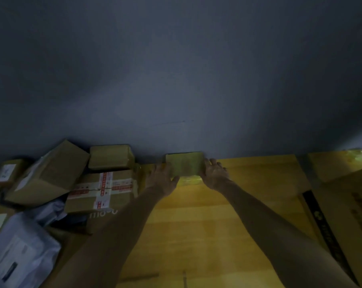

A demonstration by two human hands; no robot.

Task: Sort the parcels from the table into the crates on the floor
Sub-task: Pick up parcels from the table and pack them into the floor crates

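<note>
Forearms first: yours run up from the bottom edge over the yellow surface (196, 225), left and right both stretched well forward. Down at your near left there's a grey mailing bag (20, 252) with a white label, lying at the front of the heap. Just behind it sits a box with red-and-white tape (105, 190) crossed over its top. Beside that, further left, a bigger plain box (49, 173) is tipped up on a tilt, and a little labelled box (7, 171) sits near the left edge. Over on your right, a large carton (346, 215) with a black strip along its side lies beside the yellow surface. Now to the far edge, where the action is. Your left hand (163, 177) has its fingers curled round the left side of the small box (185, 163), and your right hand (215, 175) clamps the right side, so that's a two-handed grip. That small box is right at the back of the yellow surface, by the grey wall (180, 80). The light is too dim to say whether it's lifted or resting. Another small parcel (110, 156) sits at the wall to its left, atop the taped one.
</note>
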